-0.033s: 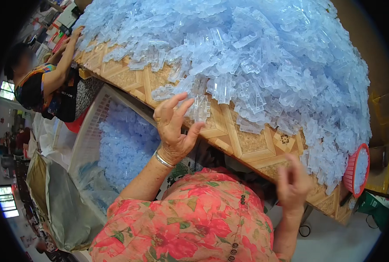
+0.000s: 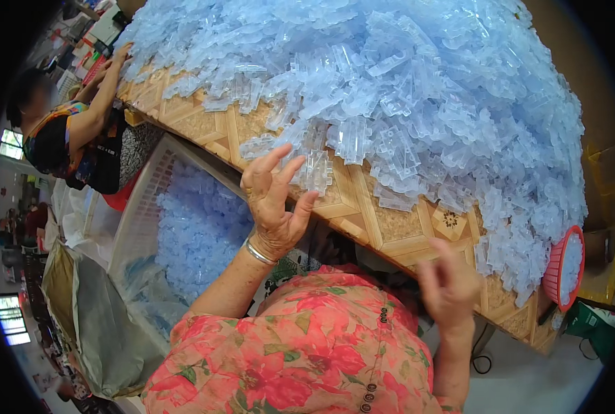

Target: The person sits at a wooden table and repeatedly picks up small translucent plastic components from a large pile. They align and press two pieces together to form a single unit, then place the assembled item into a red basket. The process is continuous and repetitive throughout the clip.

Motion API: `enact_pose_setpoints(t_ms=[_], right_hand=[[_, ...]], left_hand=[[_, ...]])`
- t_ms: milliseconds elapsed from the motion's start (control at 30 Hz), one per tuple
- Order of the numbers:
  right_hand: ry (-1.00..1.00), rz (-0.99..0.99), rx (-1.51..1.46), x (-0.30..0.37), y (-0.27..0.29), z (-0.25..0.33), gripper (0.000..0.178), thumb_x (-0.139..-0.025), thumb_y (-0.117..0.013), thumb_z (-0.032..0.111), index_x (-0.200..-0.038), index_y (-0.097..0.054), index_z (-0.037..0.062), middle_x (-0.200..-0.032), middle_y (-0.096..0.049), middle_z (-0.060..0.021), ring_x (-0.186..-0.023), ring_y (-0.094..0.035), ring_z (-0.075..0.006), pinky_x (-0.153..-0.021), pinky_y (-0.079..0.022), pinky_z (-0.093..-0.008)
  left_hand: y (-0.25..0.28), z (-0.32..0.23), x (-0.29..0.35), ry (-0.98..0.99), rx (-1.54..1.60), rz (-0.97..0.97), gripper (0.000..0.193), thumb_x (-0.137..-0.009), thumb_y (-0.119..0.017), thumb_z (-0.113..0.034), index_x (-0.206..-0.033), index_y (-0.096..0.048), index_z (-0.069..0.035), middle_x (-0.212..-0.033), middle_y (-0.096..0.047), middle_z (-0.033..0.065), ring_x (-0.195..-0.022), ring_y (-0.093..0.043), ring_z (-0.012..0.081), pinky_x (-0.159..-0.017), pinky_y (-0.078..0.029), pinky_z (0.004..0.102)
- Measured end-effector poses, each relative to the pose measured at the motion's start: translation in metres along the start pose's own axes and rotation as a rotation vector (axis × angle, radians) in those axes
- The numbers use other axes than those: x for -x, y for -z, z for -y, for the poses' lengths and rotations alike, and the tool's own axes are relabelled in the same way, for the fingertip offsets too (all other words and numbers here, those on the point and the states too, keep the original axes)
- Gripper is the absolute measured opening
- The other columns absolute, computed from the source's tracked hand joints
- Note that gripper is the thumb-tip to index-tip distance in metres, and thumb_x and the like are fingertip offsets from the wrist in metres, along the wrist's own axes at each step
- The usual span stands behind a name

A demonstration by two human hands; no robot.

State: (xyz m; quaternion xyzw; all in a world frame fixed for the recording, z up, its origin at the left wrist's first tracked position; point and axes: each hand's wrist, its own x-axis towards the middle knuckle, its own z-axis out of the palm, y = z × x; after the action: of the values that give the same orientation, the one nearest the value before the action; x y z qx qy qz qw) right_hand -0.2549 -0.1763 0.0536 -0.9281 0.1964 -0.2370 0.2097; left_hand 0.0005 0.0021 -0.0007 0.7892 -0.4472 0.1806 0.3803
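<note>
A great heap of clear, bluish plastic pieces (image 2: 424, 90), strip-like with notched edges, covers most of the table. My left hand (image 2: 274, 200), with a silver bangle at its wrist, is raised at the table's near edge. Its fingers are spread, and nothing shows between them. Just beyond its fingertips lie a few loose clear notched pieces (image 2: 316, 171), partly behind the fingers; contact cannot be made out. My right hand (image 2: 451, 286) hovers by the near edge farther right. Motion blurs it, but thumb and forefinger look apart, with nothing visible in them.
The wood-patterned tabletop (image 2: 397, 231) shows along its near edge. A red basket (image 2: 550, 269) of similar pieces tilts at the right corner. Below the table at left stands a large white crate (image 2: 133, 221) holding bluish pieces (image 2: 200, 228). Another person (image 2: 80, 134) reaches toward the heap, far left.
My right hand has moved a little left. My left hand has shifted very slightly left; the pieces look the same.
</note>
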Motion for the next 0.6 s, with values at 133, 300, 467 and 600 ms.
enact_pose_setpoints(t_ms=[133, 300, 467, 600], right_hand=[[0.329, 0.145, -0.036, -0.05, -0.045, 0.04, 0.046, -0.086, -0.078, 0.025, -0.128, -0.063, 0.0113, -0.078, -0.065, -0.0051, -0.064, -0.067, -0.023, -0.056, -0.052, -0.0348], [0.241, 0.243, 0.019, -0.088, -0.088, 0.063, 0.039, -0.087, -0.076, 0.03, -0.118, -0.062, 0.0105, -0.081, -0.067, -0.0074, -0.068, -0.069, -0.0261, -0.058, -0.053, -0.0376], [0.209, 0.29, 0.031, -0.079, -0.087, 0.056, 0.027, -0.088, -0.075, 0.03, -0.101, -0.061, 0.0102, -0.083, -0.066, -0.0079, -0.072, -0.069, -0.029, -0.059, -0.052, -0.0408], [0.25, 0.257, 0.093, -0.053, -0.059, 0.035, 0.02, -0.086, -0.075, 0.021, -0.097, -0.062, 0.0106, -0.082, -0.062, -0.0071, -0.069, -0.067, -0.0267, -0.057, -0.051, -0.0396]], left_hand=[[-0.007, 0.004, -0.004, -0.003, -0.082, -0.044, 0.042, -0.095, -0.067, -0.027, -0.134, -0.064, -0.009, -0.153, -0.048, 0.0148, -0.145, -0.033, 0.0374, -0.12, -0.022, 0.0491], [-0.008, 0.011, -0.01, 0.01, -0.056, -0.005, 0.04, -0.098, -0.062, -0.025, -0.137, -0.064, -0.013, -0.158, -0.043, 0.0149, -0.151, -0.026, 0.0393, -0.122, -0.017, 0.0513], [-0.009, 0.02, -0.015, -0.019, -0.045, 0.062, 0.041, -0.097, -0.065, -0.023, -0.136, -0.064, -0.013, -0.158, -0.042, 0.0157, -0.151, -0.026, 0.0393, -0.122, -0.018, 0.0511], [-0.002, 0.009, -0.015, -0.109, -0.003, -0.029, 0.043, -0.096, -0.066, -0.02, -0.135, -0.061, -0.002, -0.152, -0.049, 0.0186, -0.144, -0.037, 0.038, -0.119, -0.028, 0.047]])
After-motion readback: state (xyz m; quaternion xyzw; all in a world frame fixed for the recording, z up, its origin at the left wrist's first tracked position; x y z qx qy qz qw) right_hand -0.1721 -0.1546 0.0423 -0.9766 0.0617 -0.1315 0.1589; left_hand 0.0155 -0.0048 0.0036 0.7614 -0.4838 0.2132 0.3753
